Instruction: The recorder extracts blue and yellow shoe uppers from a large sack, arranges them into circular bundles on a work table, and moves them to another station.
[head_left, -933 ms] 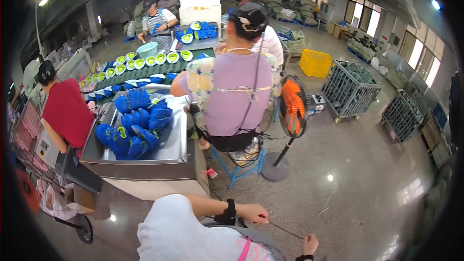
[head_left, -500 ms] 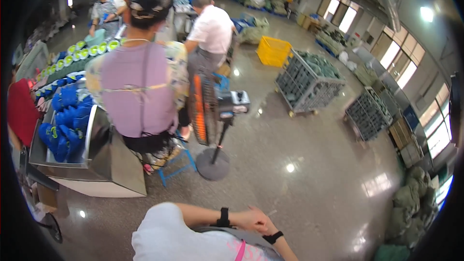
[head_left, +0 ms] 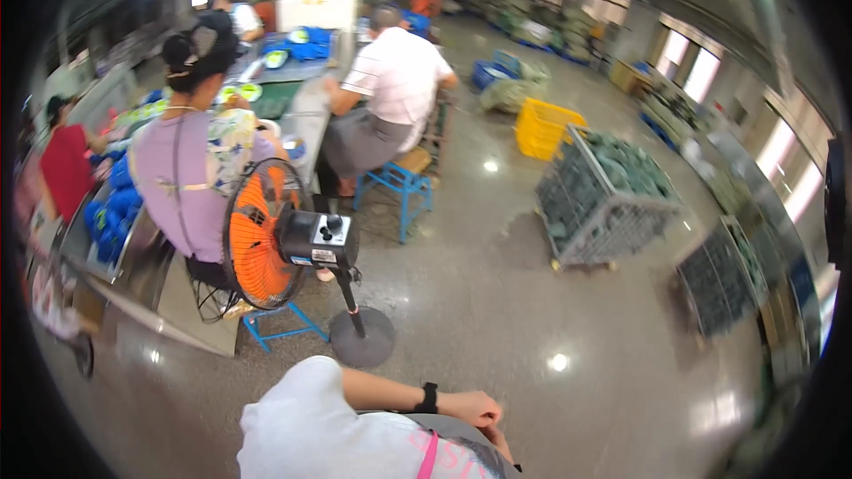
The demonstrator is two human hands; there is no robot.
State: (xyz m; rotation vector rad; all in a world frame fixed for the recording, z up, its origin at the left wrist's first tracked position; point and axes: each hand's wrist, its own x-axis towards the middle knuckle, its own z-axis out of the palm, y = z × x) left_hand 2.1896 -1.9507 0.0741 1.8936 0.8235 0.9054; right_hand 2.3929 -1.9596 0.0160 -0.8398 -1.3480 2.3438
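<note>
Our left hand (head_left: 472, 408) and right hand (head_left: 497, 440), close together, near centre.
The left looks curled, partly hiding the right; whether either pinches anything, we cannot tell. A black wristband (head_left: 429, 397) circles our left wrist; the orange-bladed pedestal fan (head_left: 297, 239) stands farther off, left.

Black, narrow wristband (head_left: 427, 397): one, fastened round my wrist, just behind my left hand (head_left: 470, 407). Grey cloth (head_left: 457, 428): one piece, smooth, at my waist, near that hand.

Head-worn fisheye view, wide, angled downward
</note>
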